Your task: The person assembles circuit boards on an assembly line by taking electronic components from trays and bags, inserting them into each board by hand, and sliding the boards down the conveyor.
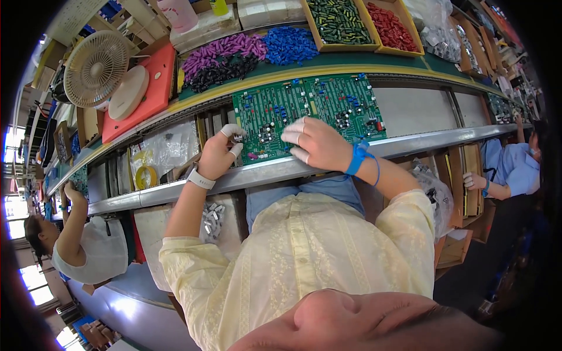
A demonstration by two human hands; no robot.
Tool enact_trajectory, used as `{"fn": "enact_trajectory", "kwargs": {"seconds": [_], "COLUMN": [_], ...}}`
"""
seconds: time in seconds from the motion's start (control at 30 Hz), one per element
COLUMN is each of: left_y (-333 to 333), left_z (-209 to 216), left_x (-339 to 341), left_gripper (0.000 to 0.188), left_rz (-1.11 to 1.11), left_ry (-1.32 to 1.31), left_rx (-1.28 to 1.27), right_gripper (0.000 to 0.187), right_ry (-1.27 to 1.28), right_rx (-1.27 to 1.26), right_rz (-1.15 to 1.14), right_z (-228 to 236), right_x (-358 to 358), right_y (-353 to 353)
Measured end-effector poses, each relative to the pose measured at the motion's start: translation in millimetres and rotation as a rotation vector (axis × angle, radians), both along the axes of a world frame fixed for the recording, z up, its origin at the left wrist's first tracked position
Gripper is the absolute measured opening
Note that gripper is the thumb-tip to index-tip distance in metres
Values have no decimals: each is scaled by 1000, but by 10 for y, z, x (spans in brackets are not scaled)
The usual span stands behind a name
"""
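Two green circuit boards (272,108), fingertips partly masked

Far left of the grip I see a co-worker (93,251), hands small and hard to make out near the lens rim. Closer in, a pale fan (96,68) stands beyond my left hand (218,155), and a yellow tape roll (143,177) lies just left of it. That hand's white-capped thumb and finger make a narrow gap at the boards' left edge; I cannot tell whether they pinch anything. Purple parts (225,51) are heaped beyond it. The boards reach from those fingertips to past my right hand (321,143), which covers some of their near side. Its capped fingers point left, slightly spread; their undersides are hidden, so I cannot tell what they hold. Farther right of this grip, another worker (515,167) is partly cut off by the dark rim.
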State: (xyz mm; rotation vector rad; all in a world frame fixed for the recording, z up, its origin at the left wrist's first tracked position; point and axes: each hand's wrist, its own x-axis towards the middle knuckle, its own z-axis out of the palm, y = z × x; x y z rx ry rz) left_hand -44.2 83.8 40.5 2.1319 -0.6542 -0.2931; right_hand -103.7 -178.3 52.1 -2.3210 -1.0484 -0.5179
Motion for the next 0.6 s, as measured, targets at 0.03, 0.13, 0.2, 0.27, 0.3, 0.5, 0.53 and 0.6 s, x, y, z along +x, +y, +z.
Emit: {"fn": "enact_trajectory", "kwargs": {"seconds": [0.03,0.13,0.2,0.27,0.3,0.5,0.53,0.6], "left_y": [-36,-87,-79,-75,-68,-39,-41,-33], "left_z": [0,91,87,80,62,28,26,26], "left_x": [-22,-71,-95,-102,-98,-89,-85,-81], "left_gripper": [22,24,24,24,22,18,17,17], "left_rz": [14,-24,-31,-42,-79,-146,-141,-141], "left_ry": [-79,-324,-329,-335,-352,-277,-293,-287], "left_rx": [-13,29,78,129,181,146,137,150], "right_gripper": [31,29,30,28,28,24,25,25], "right_ry": [24,95,78,67,68,122,111,99], "right_rx": [58,135,167,198,201,279,277,276], "right_rz": [-19,-14,-12,0,-3,-35,-33,-30], "right_z": [-42,-164,-193,-290,-324,-396,-392,-390], "right_x": [-69,-202,-251,-273,-275,-272,-272,-272], "right_y": [20,52,84,102,106,105,104,104]}}
